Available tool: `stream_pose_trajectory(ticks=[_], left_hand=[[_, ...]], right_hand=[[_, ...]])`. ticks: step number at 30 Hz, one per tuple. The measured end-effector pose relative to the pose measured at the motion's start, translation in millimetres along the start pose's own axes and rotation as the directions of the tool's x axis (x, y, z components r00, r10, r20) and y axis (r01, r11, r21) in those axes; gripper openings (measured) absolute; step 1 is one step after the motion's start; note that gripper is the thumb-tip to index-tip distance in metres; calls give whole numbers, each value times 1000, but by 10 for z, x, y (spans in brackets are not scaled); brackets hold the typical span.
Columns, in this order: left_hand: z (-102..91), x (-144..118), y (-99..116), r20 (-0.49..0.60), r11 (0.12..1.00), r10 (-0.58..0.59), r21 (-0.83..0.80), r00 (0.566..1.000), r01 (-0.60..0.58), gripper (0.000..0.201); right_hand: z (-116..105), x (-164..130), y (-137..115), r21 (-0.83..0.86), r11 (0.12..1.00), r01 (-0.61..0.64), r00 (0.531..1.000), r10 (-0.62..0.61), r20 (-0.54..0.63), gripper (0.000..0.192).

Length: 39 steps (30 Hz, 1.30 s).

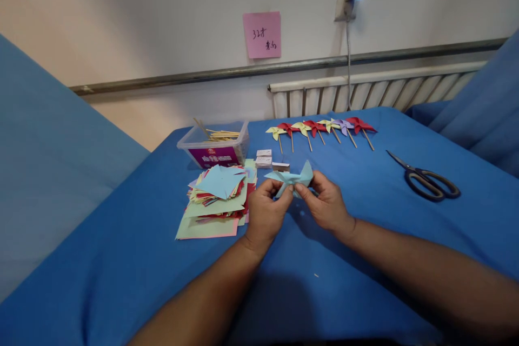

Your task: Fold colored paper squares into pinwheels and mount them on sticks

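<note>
A light blue paper pinwheel [295, 178] with folded blades is held up between both hands above the blue cloth. My left hand [268, 208] grips its left side, thumb pressed near the middle. On the other side, my right hand [326, 205] pinches it, its thumb meeting the left one at the centre. The fingertips behind the paper are hidden. Left of my hands lies a pile of cut paper squares [221, 181] in several colours, a light blue one on top. Just beyond the pinwheel are small white boxes [264, 159] and an open small box [281, 167].
A clear plastic tub [214, 143] with wooden sticks [221, 135] stands behind the pile. Several finished pinwheels [314, 128] on sticks lie in a row at the back. Black-handled scissors [425, 178] rest at the right. Blue curtains [52, 162] hang at both sides.
</note>
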State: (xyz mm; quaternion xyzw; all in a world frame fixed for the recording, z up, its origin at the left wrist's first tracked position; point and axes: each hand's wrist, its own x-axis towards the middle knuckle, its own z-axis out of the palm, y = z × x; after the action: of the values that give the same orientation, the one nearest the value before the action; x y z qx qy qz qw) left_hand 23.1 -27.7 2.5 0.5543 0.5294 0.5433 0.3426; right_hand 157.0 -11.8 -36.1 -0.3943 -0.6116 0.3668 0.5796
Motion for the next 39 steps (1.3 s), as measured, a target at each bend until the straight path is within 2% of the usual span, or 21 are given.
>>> stream_pose_trajectory(ticks=[4,9,14,21,30,35,39], left_hand=[[1,9,9,11,1000,-9,-27,1000,9,14],[-5,13,11,40,995,-36,-89,999,39,13],[-7,16,-14,30,996,-36,-76,999,38,13],[-11,36,-49,17,999,-11,-44,1000,12,16],[-19,79,-79,135,949,-141,-264,981,173,20],[-31,90,-91,138,954,-153,-238,979,182,23],[-31,90,-94,120,973,-121,-185,985,141,22]], right_hand=[[-3,10,6,-3,1000,-9,1000,9,0,15],[7,21,-14,71,996,-61,998,60,8,17],[23,22,-26,120,989,-86,996,84,20,18],[38,28,16,84,992,-98,995,97,15,20],[6,31,70,43,998,-56,998,55,20,22],[19,30,84,109,989,-100,994,95,44,24],[19,34,73,72,993,-92,996,90,27,23]])
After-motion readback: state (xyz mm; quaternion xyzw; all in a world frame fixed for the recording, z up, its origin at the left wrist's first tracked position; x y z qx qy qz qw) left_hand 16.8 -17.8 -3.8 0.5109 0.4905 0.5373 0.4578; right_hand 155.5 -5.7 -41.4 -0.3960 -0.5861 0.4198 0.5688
